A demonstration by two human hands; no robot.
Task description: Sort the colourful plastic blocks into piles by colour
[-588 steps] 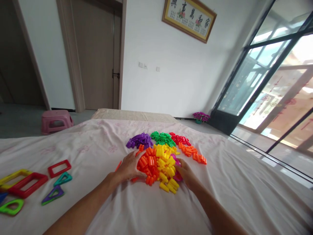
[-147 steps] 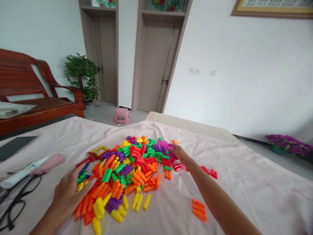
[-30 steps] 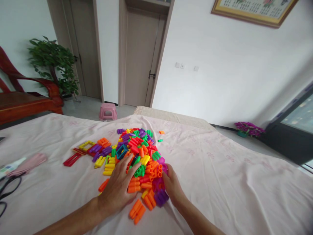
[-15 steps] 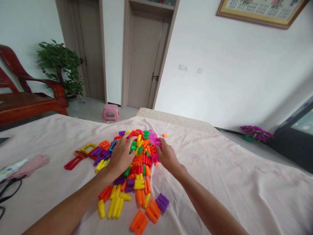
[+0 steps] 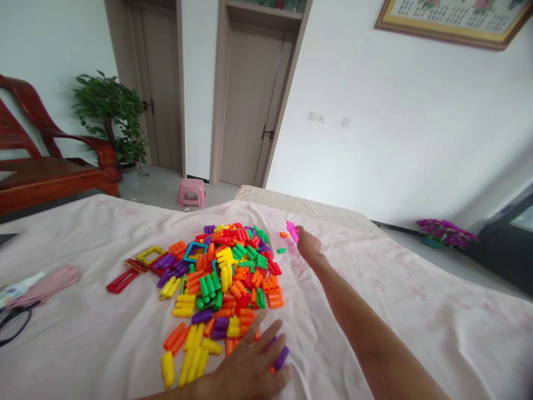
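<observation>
My right hand is closed on a bright pink, scalloped plastic piece, held to the right of the heap and partly hidden by the fingers. My left hand lies open with its fingers spread over the near end of a heap of plastic building blocks. Beneath and beside those fingers are a purple block and some orange ones, partly covered. Yellow blocks lie to the left of this hand. A small green block and an orange one sit apart near my right hand.
A pale flowered cloth covers the surface. Red and yellow frame-like pieces lie left of the heap. Farther left are a folded pink cloth and black-framed glasses. Beyond the edge stands a pink stool.
My right hand has carried the pink piece off the heap, rightward. My left hand has come back from the middle of the heap to its near end, fingers spreading. The blocks now lie flatter.
</observation>
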